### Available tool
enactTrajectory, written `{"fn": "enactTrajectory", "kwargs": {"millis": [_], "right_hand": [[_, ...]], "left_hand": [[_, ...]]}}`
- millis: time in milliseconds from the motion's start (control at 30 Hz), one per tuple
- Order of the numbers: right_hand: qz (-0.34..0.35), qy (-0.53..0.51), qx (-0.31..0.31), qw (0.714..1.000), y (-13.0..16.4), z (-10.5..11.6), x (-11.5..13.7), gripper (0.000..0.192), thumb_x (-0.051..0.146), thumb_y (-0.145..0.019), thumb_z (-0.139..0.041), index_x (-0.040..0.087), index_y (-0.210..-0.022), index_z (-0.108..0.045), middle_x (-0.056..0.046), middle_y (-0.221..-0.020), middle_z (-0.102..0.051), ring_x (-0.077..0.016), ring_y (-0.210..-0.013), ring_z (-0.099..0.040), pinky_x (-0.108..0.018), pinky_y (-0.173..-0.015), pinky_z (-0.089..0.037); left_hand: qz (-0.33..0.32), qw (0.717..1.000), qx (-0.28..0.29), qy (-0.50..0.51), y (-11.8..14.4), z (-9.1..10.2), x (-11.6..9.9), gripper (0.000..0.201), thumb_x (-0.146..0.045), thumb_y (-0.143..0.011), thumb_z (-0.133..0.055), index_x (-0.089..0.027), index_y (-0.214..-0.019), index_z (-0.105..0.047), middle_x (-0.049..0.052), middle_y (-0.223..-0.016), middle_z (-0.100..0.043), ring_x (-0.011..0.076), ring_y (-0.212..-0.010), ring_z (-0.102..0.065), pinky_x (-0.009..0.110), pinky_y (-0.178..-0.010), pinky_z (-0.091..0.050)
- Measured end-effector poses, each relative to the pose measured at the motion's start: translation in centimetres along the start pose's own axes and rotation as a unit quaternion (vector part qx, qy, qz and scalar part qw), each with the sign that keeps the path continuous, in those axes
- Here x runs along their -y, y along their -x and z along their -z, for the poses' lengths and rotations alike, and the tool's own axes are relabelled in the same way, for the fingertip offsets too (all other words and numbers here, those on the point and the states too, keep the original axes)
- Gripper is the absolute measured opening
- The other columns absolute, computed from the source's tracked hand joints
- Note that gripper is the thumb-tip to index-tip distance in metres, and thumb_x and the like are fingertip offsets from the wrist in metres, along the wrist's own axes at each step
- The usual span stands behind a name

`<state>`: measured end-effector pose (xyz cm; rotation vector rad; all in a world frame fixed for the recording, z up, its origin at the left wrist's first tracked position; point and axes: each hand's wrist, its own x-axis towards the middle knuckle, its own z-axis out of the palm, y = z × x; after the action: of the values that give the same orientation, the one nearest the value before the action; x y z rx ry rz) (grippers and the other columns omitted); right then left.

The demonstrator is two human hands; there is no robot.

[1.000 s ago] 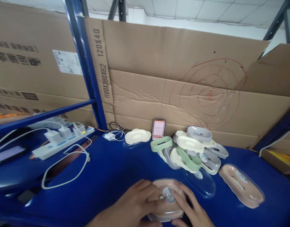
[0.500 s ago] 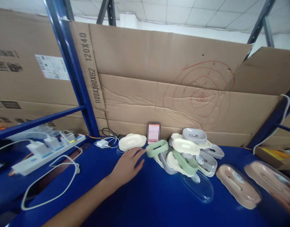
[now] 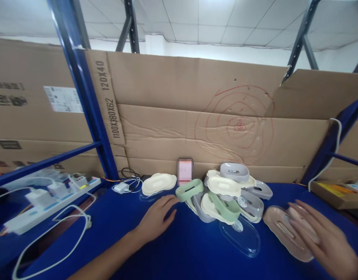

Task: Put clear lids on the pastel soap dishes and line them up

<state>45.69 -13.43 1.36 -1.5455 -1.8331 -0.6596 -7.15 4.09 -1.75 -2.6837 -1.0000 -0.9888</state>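
Left hand (image 3: pixel 155 219) is flat on the blue worktop (image 3: pixel 179 249), fingers loosely spread and pinching nothing, fingertips just short of the green soap dish (image 3: pixel 189 189) at about 1 o'clock from it. Right hand (image 3: pixel 325 237) is also spread, resting on top of the pink soap dish (image 3: pixel 286 238) over at 3 o'clock, more a flat press than a real grip.

What I'd worry about: the pile of soap dishes (image 3: pixel 231 194) in the middle looks pretty loosely stacked, green, cream and grey ones leaning on each other. Nudge the green one with the left hand and I reckon the whole heap slides. The clear lid (image 3: pixel 240 236) lies right at the 6 o'clock edge of the pile, nearly invisible on the blue, so it's easy to knock or lean on by accident.

The pink dish is only being pressed from above, so it could skate sideways on that smooth surface instead of lifting. There's also a cream dish (image 3: pixel 158 183) at 11 o'clock of the left hand, and a white cable (image 3: pixel 50 237) looping at far left, well apart from both hands.
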Motion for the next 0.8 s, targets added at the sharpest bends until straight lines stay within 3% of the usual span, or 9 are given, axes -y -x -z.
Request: {"fn": "enactTrajectory", "kwargs": {"millis": [133, 233, 333, 467, 533, 633, 733, 800], "right_hand": [[0.079, -0.030, 0.080, 0.993, -5.8, -3.1, 5.2, 0.051, 0.050, -0.107, -0.059, 0.033, -0.154, -0.060, -0.009, -0.155, -0.065, -0.0329, -0.139, -0.066, -0.052, -0.110, -0.060], [0.134, -0.054, 0.114, 0.983, -9.2, -6.2, 8.1, 0.050, 0.047, -0.108, -0.060, 0.032, -0.156, -0.058, -0.009, -0.155, -0.065, -0.0296, -0.140, -0.065, -0.050, -0.113, -0.058], [0.162, -0.071, 0.103, 0.979, -10.5, -9.4, 8.6, 0.044, 0.042, -0.110, -0.058, 0.029, -0.151, -0.061, -0.010, -0.148, -0.070, -0.0293, -0.136, -0.068, -0.051, -0.109, -0.059], [0.172, -0.090, 0.044, 0.980, -10.0, -12.2, 7.0, 0.035, 0.037, -0.110, -0.059, 0.027, -0.143, -0.065, -0.009, -0.135, -0.077, -0.0278, -0.124, -0.074, -0.048, -0.102, -0.060], [0.176, -0.108, 0.020, 0.978, -9.5, -12.3, 6.5, 0.030, 0.036, -0.109, -0.061, 0.027, -0.137, -0.068, -0.009, -0.130, -0.078, -0.0268, -0.120, -0.075, -0.045, -0.100, -0.061], [0.183, -0.126, -0.014, 0.975, -9.0, -10.9, 7.2, 0.023, 0.033, -0.108, -0.062, 0.026, -0.127, -0.072, -0.007, -0.123, -0.079, -0.0252, -0.114, -0.076, -0.043, -0.099, -0.060], [0.234, -0.121, -0.043, 0.964, -8.4, -8.0, 10.4, 0.024, 0.024, -0.106, -0.064, 0.024, -0.127, -0.073, -0.007, -0.119, -0.080, -0.0238, -0.111, -0.076, -0.039, -0.096, -0.058], [0.299, -0.123, -0.052, 0.945, -7.7, -6.0, 13.8, 0.027, 0.018, -0.106, -0.061, 0.022, -0.129, -0.074, -0.007, -0.114, -0.082, -0.0222, -0.109, -0.076, -0.037, -0.095, -0.056]], "left_hand": [[0.005, 1.000, 0.012, 0.021, 0.1, 0.0, 0.0, 0.037, -0.023, -0.106, -0.055, -0.027, -0.141, -0.066, 0.008, -0.137, -0.073, 0.0222, -0.123, -0.073, 0.039, -0.108, -0.062], [0.023, 0.999, 0.034, 0.034, 0.3, -0.5, -0.1, 0.050, -0.019, -0.103, -0.056, -0.026, -0.153, -0.057, 0.010, -0.155, -0.063, 0.0236, -0.139, -0.065, 0.043, -0.118, -0.057], [0.035, 0.996, 0.074, 0.046, 0.4, -1.2, -0.1, 0.071, -0.022, -0.100, -0.063, -0.025, -0.167, -0.040, 0.014, -0.169, -0.049, 0.0291, -0.153, -0.053, 0.051, -0.123, -0.050], [0.064, 0.992, 0.067, 0.088, 0.3, -1.8, 0.3, 0.067, -0.023, -0.100, -0.065, -0.026, -0.164, -0.044, 0.012, -0.155, -0.062, 0.0282, -0.140, -0.061, 0.050, -0.119, -0.053], [0.083, 0.991, 0.047, 0.095, 0.3, -2.0, 0.5, 0.059, -0.024, -0.101, -0.066, -0.026, -0.158, -0.052, 0.012, -0.143, -0.068, 0.0291, -0.128, -0.066, 0.051, -0.113, -0.056], [0.090, 0.990, 0.033, 0.107, 0.1, -2.1, 0.6, 0.036, -0.028, -0.099, -0.072, -0.025, -0.135, -0.071, 0.011, -0.127, -0.071, 0.0308, -0.114, -0.068, 0.052, -0.102, -0.058], [0.093, 0.987, 0.012, 0.130, -0.1, -1.5, 0.7, 0.017, -0.032, -0.101, -0.072, -0.026, -0.117, -0.076, 0.007, -0.115, -0.072, 0.0270, -0.106, -0.069, 0.046, -0.098, -0.058], [0.101, 0.984, -0.011, 0.146, -0.1, -0.6, 0.5, 0.015, -0.034, -0.107, -0.065, -0.024, -0.112, -0.075, 0.007, -0.114, -0.071, 0.0243, -0.107, -0.069, 0.041, -0.099, -0.058]]}}
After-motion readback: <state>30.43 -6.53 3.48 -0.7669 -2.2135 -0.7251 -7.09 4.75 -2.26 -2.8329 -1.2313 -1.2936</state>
